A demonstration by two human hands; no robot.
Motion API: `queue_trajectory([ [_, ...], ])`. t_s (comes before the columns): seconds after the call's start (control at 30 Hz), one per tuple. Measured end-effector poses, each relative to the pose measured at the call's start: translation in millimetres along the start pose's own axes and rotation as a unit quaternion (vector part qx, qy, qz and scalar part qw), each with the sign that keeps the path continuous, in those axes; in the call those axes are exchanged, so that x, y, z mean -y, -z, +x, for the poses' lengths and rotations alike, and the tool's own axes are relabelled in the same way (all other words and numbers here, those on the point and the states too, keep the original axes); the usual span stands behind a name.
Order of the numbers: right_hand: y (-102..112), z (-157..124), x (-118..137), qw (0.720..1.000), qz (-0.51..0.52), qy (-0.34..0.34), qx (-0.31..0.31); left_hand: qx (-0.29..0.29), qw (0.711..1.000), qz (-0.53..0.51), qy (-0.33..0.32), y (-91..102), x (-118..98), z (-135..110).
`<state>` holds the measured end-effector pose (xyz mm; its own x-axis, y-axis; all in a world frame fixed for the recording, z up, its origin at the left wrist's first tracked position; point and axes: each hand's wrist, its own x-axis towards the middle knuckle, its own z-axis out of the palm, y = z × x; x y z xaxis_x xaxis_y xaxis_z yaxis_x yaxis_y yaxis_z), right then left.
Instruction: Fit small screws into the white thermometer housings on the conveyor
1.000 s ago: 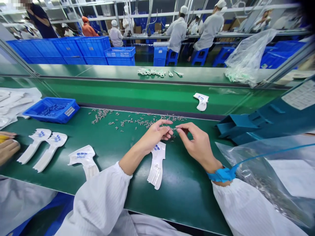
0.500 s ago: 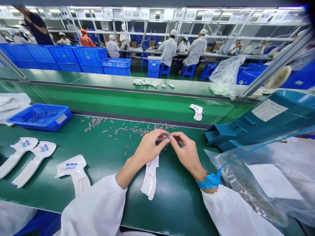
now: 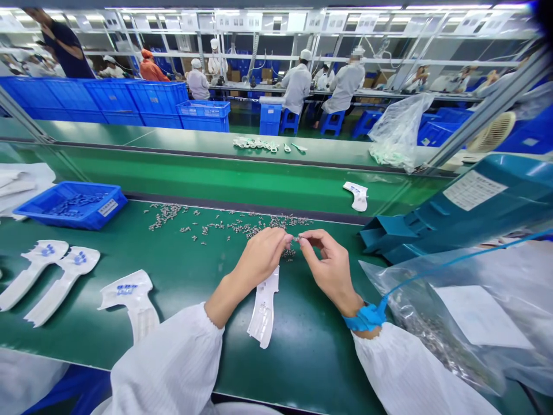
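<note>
My left hand (image 3: 264,253) is closed, thumb and fingertips pinched together above a white plastic handle shell (image 3: 264,311). Facing it, my right hand (image 3: 329,265) is also closed in a pinch, a blue wrist strap round its wrist. A small metal part (image 3: 296,238) shows between the two sets of fingertips; its exact kind is too small to make out. The shell lies on the green table, its upper end hidden by my left hand. Just behind my hands lie many loose small metal parts (image 3: 248,230).
A blue tray (image 3: 82,222) of blue pieces stands at left, with several white shells (image 3: 78,262) before it. At right are a teal bin (image 3: 432,222) and a clear bag (image 3: 470,369). Another white shell (image 3: 358,196) lies on the green belt behind. Co-workers sit far back.
My fingertips have drawn slightly apart, and my left fingers have folded closer together. The white shell on the belt has shifted right.
</note>
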<state>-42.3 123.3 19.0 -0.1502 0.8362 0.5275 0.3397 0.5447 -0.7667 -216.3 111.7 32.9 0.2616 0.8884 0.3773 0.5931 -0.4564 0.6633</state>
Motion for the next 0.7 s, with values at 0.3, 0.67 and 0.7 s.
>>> queue_trajectory([
  [0.3,0.6,3.4,1.0,0.999,-0.025,-0.02,0.03,-0.03,0.998,-0.021,0.054,-2.1,1.8,0.0],
  [0.67,-1.3,4.2,-6.6,0.996,0.024,-0.079,0.035,-0.007,0.992,-0.111,0.059,-2.5,-7.5,1.7],
  [0.7,-1.2,4.2,-6.1,0.996,0.023,-0.077,0.036,-0.008,0.992,-0.114,0.06,-2.7,-7.0,1.8],
])
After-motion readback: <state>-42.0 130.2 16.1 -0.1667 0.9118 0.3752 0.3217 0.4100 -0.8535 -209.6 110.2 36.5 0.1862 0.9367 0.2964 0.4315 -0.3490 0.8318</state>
